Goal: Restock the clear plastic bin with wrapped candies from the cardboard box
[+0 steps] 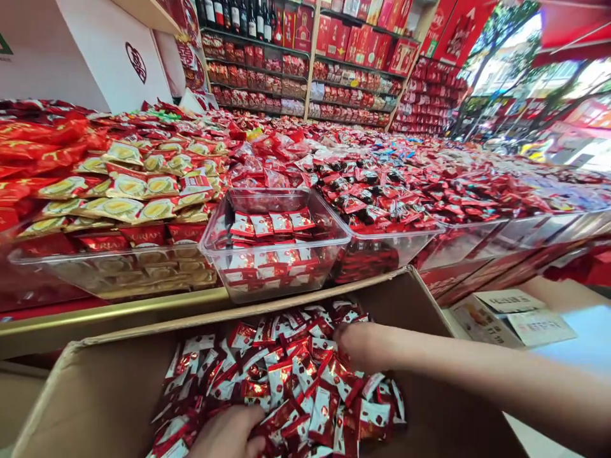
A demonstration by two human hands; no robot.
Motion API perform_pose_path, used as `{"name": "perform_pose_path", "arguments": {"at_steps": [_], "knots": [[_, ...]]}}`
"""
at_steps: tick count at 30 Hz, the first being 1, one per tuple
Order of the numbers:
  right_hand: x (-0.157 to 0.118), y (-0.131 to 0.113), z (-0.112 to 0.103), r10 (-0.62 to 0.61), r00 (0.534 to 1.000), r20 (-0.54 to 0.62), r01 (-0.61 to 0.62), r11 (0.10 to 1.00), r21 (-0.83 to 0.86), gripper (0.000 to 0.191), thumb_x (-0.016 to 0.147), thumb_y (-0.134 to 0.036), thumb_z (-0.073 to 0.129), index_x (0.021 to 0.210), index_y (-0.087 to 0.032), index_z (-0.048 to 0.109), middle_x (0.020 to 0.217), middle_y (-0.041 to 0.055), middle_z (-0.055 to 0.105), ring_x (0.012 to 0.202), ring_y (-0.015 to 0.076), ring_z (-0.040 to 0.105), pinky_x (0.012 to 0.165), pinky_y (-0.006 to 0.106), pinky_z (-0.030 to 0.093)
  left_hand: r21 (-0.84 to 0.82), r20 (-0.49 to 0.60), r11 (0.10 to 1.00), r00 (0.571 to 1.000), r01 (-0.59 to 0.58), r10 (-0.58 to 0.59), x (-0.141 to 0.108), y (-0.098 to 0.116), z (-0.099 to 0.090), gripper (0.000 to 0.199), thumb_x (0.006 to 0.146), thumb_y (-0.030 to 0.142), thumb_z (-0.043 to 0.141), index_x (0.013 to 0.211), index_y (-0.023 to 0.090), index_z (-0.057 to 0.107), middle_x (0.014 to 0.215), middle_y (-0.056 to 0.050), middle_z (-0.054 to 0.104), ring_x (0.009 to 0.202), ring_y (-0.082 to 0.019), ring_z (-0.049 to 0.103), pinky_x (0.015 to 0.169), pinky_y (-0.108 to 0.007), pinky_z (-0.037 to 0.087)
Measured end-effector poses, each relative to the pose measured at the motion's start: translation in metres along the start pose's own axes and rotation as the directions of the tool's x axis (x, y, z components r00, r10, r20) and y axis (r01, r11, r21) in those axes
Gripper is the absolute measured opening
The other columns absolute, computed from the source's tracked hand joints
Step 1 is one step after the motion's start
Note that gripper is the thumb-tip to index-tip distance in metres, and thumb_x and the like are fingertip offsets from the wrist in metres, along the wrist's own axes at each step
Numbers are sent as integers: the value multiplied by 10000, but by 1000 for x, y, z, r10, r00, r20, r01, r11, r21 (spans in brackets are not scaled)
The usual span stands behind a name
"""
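Observation:
A deep cardboard box [52, 401] stands before me, partly filled with a loose heap of small red-and-white wrapped candies [298, 375]. My left hand [226, 432] rests low in the heap at the near side, its thumb and a finger apart; the rest of it is cut off by the frame edge. From the right, my right hand [365, 346] reaches over the box into the far part of the heap. Its fingers are hidden among the wrappers. Just beyond the box, a clear plastic bin [274, 280] holds rows of the same packets.
Durian-labelled packets [119, 203] fill the bin to the left, and dark-red wrapped sweets [372, 197] the one to the right. A small carton [515, 315] sits right of the box. Shelves [310, 63] with bottles and red packages stand behind.

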State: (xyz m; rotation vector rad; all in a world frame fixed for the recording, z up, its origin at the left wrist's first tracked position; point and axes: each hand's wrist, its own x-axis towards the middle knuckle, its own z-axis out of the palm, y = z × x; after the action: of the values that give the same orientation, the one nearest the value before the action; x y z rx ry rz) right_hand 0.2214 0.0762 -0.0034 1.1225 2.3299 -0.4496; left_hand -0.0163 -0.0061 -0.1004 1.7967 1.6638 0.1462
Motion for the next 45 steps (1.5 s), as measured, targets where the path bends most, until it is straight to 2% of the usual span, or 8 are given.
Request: {"name": "perform_pose_path", "arguments": {"at_steps": [20,23,26,29,32,34,38,45], "knots": [[13,6,11,82,991,-105,-69,990,120,313,799,-242,355,803,-114,640,811,131,627,747,206,570,605,262,377,-402,58,914,994,-65,95,8,21,-33,245,734,330,469,872,167,589,719,-18,605,702,-175,543,641,-256,412],[2,-3,2,-148,965,-217,168,983,76,289,825,-250,357,781,-142,622,765,84,618,716,154,553,617,228,366,-753,122,651,992,96,-5,2,30,-38,439,728,433,490,1088,182,472,897,-59,577,747,-184,556,627,-281,428],[-3,-19,-1,-451,825,-341,465,884,-45,259,841,-236,353,839,-169,604,722,47,596,698,128,526,624,217,353,-909,358,239,933,341,32,-6,44,-46,493,769,516,380,1155,209,399,962,-88,577,676,-156,584,542,-251,419],[0,-33,-1,-521,735,-433,518,844,-137,261,838,-223,359,997,-189,564,732,56,583,707,150,506,640,257,349,-867,498,123,851,483,169,-11,52,-46,375,735,408,537,1033,182,509,739,-50,637,565,-119,590,453,-177,362],[7,-40,3,-400,745,-534,536,835,122,306,828,-193,359,1089,-204,520,824,63,585,750,147,511,656,253,369,-928,370,47,910,368,188,-8,51,-40,327,592,260,716,877,157,593,634,-18,651,595,-131,599,553,-214,429],[12,-43,8,-209,820,-533,510,690,513,319,828,-187,338,1105,-197,496,854,50,582,722,119,520,627,223,390,-971,236,64,962,229,135,-2,50,-35,297,552,246,742,800,149,610,659,-30,681,637,-161,614,637,-277,455],[23,-48,19,3,962,-275,272,141,952,326,723,-311,535,1000,-144,496,690,-9,534,540,69,475,489,184,375,-976,110,193,993,100,42,5,51,-28,286,502,218,770,722,143,602,658,-28,706,607,-135,617,586,-229,457],[28,-48,15,60,974,-219,223,-68,972,316,589,-370,654,720,-128,500,507,-57,479,419,47,420,439,194,361,-977,196,105,976,186,97,-2,61,-36,303,570,230,733,834,150,609,687,-37,710,571,-120,618,579,-223,476]]}}
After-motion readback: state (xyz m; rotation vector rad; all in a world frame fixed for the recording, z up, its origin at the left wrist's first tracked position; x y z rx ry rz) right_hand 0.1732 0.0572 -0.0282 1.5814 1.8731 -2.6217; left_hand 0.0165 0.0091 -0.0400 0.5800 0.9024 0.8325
